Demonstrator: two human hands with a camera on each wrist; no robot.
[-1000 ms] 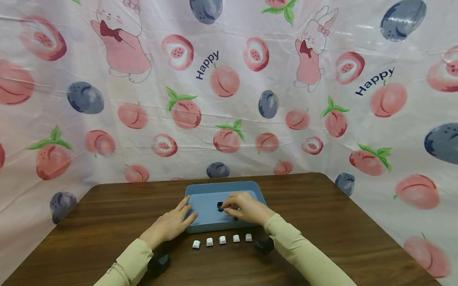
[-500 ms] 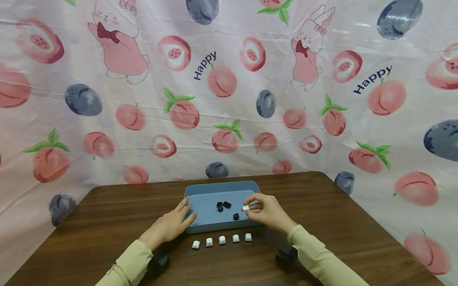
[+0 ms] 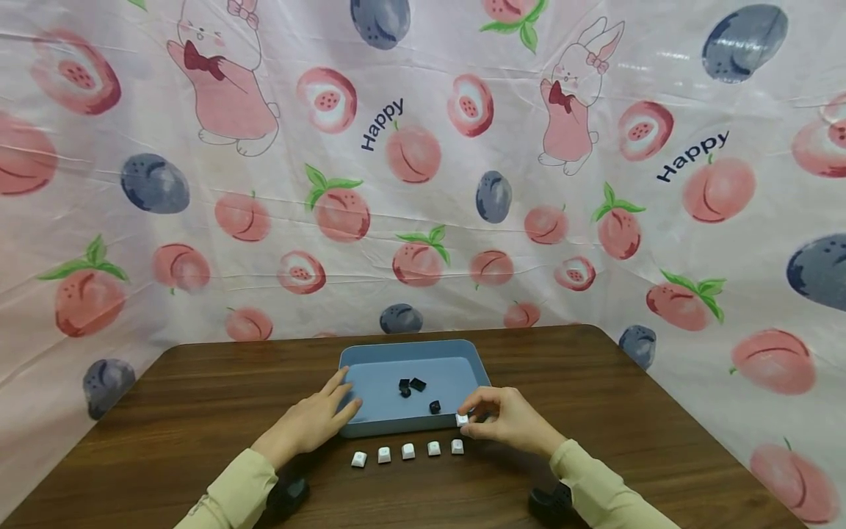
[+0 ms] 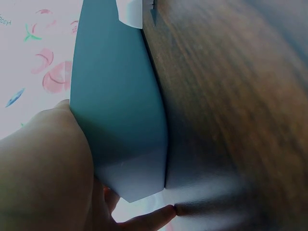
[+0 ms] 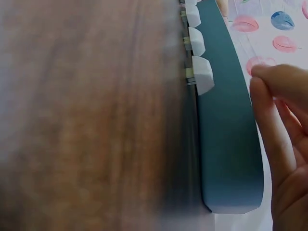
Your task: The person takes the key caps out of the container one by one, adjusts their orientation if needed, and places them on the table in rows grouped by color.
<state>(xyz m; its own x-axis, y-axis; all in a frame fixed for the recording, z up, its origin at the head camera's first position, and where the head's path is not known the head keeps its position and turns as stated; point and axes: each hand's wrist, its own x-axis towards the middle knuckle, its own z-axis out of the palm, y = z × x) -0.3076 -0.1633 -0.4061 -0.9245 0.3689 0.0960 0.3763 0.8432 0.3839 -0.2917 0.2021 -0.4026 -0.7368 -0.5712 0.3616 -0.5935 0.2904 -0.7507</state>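
My right hand (image 3: 512,422) pinches a white keycap (image 3: 462,420) between thumb and fingers, over the near right edge of a shallow blue tray (image 3: 403,427). In the right wrist view, its fingertips (image 5: 260,79) meet, and the keycap is hidden. My left hand (image 3: 307,426) rests on the tray's left rim with fingers spread; the left wrist view has the hand (image 4: 43,168) around that corner. Inside the tray lie several small black pieces, including one dark cube (image 3: 434,406) by the near wall.
Several white keycaps (image 3: 407,451) stand in a row on the dark wooden table (image 3: 370,499), just in front of the tray. The right wrist view shows them seated on small switches (image 5: 189,73). A fruit-printed cloth (image 3: 423,191) hangs behind.
My right hand has moved from over the black pieces rightward and toward me, carrying a white keycap that came into sight half a second ago. The left hand has stayed at the rim.
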